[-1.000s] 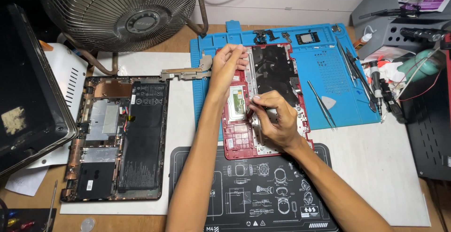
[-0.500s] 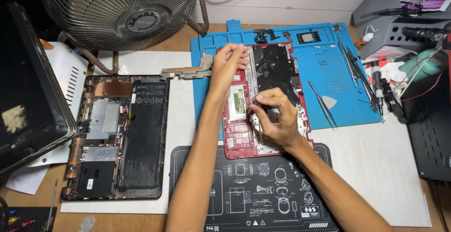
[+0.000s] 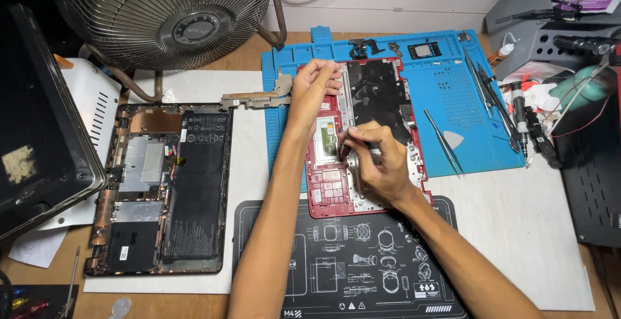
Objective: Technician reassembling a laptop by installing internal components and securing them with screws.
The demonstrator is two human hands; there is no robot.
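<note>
A red laptop top cover (image 3: pixel 330 183) lies inside-up, half on the blue work mat (image 3: pixel 453 93) and half on a black mat. Its black keyboard backing (image 3: pixel 375 93) and a green board (image 3: pixel 326 135) show. My left hand (image 3: pixel 314 83) grips the cover's far edge with curled fingers. Near the middle of the cover, my right hand (image 3: pixel 378 160) is closed around a small thin tool whose tip points at the green board. What kind of tool it is cannot be made out.
An opened laptop base (image 3: pixel 162 186) with a black battery lies at the left, beside a dark screen lid (image 3: pixel 39 125). A copper heat pipe (image 3: pixel 255 99) sits near the fan (image 3: pixel 162 15). Tweezers (image 3: pixel 443 141) and several tools (image 3: pixel 517 118) lie at the right.
My right hand has shifted slightly up and left over the red cover with its tool. My left hand stays on the far edge.
</note>
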